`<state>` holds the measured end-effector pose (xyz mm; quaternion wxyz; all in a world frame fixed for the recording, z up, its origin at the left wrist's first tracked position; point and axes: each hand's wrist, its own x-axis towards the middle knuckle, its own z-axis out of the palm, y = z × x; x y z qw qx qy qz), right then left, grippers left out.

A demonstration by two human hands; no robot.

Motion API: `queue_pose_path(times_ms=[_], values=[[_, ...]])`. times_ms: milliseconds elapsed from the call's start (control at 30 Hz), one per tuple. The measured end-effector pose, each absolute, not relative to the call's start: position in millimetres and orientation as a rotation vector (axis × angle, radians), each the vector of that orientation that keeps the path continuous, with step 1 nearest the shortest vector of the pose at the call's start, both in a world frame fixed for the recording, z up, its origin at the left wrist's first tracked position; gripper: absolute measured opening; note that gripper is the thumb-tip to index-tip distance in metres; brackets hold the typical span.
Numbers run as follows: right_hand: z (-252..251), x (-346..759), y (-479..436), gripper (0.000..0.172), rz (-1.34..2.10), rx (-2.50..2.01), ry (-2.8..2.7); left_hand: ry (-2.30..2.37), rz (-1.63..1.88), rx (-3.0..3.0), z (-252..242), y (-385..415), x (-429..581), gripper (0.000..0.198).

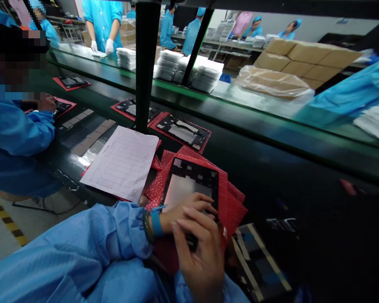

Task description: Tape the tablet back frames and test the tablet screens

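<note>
A black tablet frame [189,183] with a grey inner panel lies on a stack of red bubble bags [230,198] at the near edge of the dark conveyor belt. My left hand [185,212] rests on the frame's near edge, fingers curled over it. In front of it my right hand [200,256] is raised, its fingers bent and close together; it touches the same near edge, where a small dark part shows between the two hands. Both arms wear blue sleeves, and a blue band sits on my left wrist.
A printed paper sheet [123,162] lies left of the red bags. More frames on red bags [185,132] ride the belt [271,168]. A black post [147,63] stands behind. A co-worker's blue sleeve [15,134] is at left. White stacks [205,75] and cardboard boxes [306,57] lie beyond.
</note>
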<state>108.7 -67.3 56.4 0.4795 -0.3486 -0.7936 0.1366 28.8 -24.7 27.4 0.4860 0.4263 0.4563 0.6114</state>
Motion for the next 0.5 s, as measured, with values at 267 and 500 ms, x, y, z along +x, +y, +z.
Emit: queue_pose_path(times_ms=[267,500], values=[[4,163,-63,0.026,-0.048,-0.748,-2.617,1.704,1.344,1.791,18,-39,-19,0.022],[-5,168,-60,0.030,-0.312,-0.633,-2.474,1.801,1.174,1.726,5,-62,-40,0.033]])
